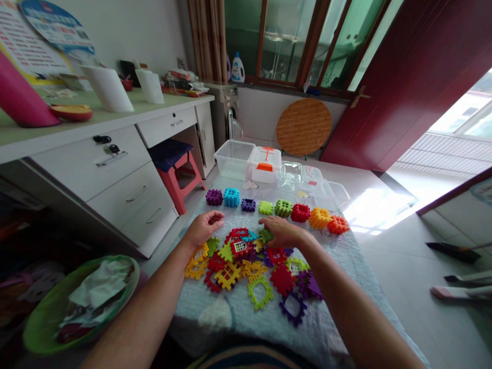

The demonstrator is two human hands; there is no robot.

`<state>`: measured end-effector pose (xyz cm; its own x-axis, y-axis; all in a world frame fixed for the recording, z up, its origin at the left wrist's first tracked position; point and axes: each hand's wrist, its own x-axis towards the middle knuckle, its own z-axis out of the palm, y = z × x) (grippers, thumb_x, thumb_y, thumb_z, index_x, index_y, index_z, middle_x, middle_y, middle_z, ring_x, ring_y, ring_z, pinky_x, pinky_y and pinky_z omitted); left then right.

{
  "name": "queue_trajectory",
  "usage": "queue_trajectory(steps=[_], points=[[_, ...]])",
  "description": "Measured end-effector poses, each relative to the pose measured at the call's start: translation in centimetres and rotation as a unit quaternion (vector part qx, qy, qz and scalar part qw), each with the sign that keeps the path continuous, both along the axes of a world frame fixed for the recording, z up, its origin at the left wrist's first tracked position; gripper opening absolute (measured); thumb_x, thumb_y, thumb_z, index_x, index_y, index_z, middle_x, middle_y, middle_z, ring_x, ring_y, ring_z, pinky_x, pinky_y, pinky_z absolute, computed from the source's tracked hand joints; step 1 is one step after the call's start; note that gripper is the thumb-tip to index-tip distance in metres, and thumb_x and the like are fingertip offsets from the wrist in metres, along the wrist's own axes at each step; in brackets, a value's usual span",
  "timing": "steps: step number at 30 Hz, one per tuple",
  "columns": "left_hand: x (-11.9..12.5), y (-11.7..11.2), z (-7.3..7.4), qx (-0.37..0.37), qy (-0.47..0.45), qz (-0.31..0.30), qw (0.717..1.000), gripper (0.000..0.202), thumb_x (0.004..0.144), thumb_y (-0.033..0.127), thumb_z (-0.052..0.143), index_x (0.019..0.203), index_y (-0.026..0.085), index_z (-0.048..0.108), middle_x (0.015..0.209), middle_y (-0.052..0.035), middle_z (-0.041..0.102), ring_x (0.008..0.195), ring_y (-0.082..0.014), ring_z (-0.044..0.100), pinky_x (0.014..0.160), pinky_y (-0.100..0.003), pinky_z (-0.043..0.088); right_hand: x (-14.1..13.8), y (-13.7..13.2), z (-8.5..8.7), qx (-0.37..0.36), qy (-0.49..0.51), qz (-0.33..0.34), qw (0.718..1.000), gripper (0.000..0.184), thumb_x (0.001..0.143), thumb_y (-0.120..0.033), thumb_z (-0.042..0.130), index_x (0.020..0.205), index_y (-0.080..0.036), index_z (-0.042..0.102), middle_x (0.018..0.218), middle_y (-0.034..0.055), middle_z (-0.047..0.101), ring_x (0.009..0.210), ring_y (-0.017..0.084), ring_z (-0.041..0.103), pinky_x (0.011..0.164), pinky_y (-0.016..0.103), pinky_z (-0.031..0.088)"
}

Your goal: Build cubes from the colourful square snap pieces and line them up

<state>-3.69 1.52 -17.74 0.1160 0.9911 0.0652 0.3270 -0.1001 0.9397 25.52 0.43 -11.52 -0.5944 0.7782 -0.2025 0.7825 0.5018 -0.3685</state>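
Observation:
My right hand (283, 231) is over the far right of a loose pile, its fingers on a green interlocking tile (265, 236). My left hand (205, 228) hovers at the pile's far left, fingers loosely curled and apart, with nothing visible in them. Between my arms lie mixed plastic tiles with toothed edges, among them a yellow lattice tile (228, 275), a solid red tile (283, 279), a lime frame tile (260, 293) and a purple frame tile (293, 308). Beyond my hands runs a row of tile stacks sorted by colour, from a purple stack (214, 197) to an orange stack (338, 224).
Behind the row stand an uncovered clear bin (234, 160) and a clear box with orange latches (265, 165); clear lids (311, 177) lie beside them. A cloth (215, 312) covers the table. To the left are a red stool (177, 179) and a green laundry basket (38, 328).

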Motion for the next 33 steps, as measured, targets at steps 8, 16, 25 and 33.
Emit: queue_trajectory(steps=[8, 16, 25, 33], points=[[0.0, 0.0, 0.2, -0.003, 0.013, 0.001, 1.000, 0.040, 0.070, 0.048, 0.071, 0.095, 0.017, 0.069, 0.082, -0.0040, 0.069, 0.077, -0.0197, 0.063, 0.073, -0.031, 0.049, 1.8, 0.8, 1.7, 0.087, 0.053, -0.040, 0.994, 0.075, 0.066, -0.019, 0.072, 0.137, -0.020, 0.047, 0.130, 0.0136, 0.056, 0.121, 0.030, 0.051, 0.104, 0.046, 0.039], [0.1, -0.1, 0.3, -0.010, 0.007, 0.007, 1.000, 0.043, 0.068, 0.050, 0.073, 0.095, 0.017, 0.070, 0.084, -0.0053, 0.071, 0.077, -0.0210, 0.063, 0.073, -0.032, 0.050, 6.4, 6.4, 2.5, 0.171, 0.022, -0.159, 0.972, 0.071, 0.067, -0.024, 0.066, 0.135, -0.017, 0.047, 0.121, 0.0151, 0.059, 0.111, 0.032, 0.055, 0.095, 0.047, 0.041], [-0.1, 0.2, -0.1, -0.011, 0.011, 0.002, 1.000, 0.044, 0.069, 0.051, 0.072, 0.096, 0.017, 0.070, 0.086, -0.0059, 0.071, 0.079, -0.0216, 0.064, 0.075, -0.033, 0.050, 6.6, 7.2, 0.9, 0.142, -0.031, -0.141, 0.979, 0.076, 0.065, -0.029, 0.069, 0.137, -0.019, 0.045, 0.132, 0.0159, 0.057, 0.117, 0.035, 0.053, 0.096, 0.048, 0.039], [0.0, 0.0, 0.1, -0.011, 0.011, 0.008, 1.000, 0.044, 0.068, 0.051, 0.073, 0.095, 0.016, 0.070, 0.086, -0.0059, 0.071, 0.079, -0.0215, 0.064, 0.075, -0.032, 0.050, 6.5, 7.5, 0.5, 0.136, -0.058, -0.142, 0.979, 0.081, 0.065, -0.025, 0.069, 0.141, -0.018, 0.042, 0.120, 0.0161, 0.064, 0.113, 0.035, 0.057, 0.094, 0.048, 0.040]])
